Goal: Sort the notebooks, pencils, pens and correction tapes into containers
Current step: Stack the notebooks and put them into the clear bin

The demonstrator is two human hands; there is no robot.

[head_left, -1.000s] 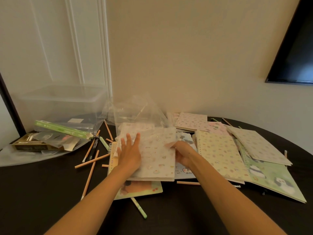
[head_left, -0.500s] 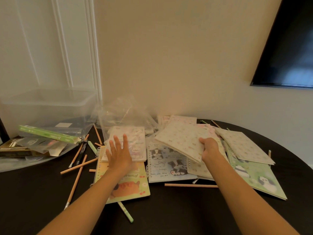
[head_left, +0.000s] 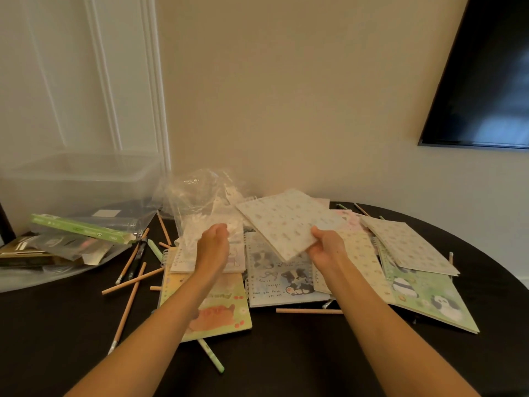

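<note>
My right hand (head_left: 325, 246) grips a white spiral notebook with a small pastel print (head_left: 282, 222) by its near corner and holds it tilted above the table. My left hand (head_left: 213, 243) pinches the edge of a clear plastic bag (head_left: 197, 202) that stands crumpled over a pale notebook (head_left: 183, 259). Below lie a yellow notebook with an orange animal (head_left: 214, 310), a blue dog notebook (head_left: 282, 282) and a green panda notebook (head_left: 426, 296). Wooden pencils (head_left: 131, 282) and a mint pen (head_left: 213, 356) are scattered on the dark table.
A large clear plastic bin (head_left: 77, 181) stands at the back left against the wall. In front of it are a green box (head_left: 80, 227) and a gold box (head_left: 25, 253) on clear wrapping. More printed notebooks (head_left: 406, 245) are stacked at the right. The round table's edge (head_left: 501, 270) curves there.
My right hand has lifted the white printed notebook up and toward the middle. My left hand left the pale notebook, where it lay flat, and now pinches the plastic bag.
</note>
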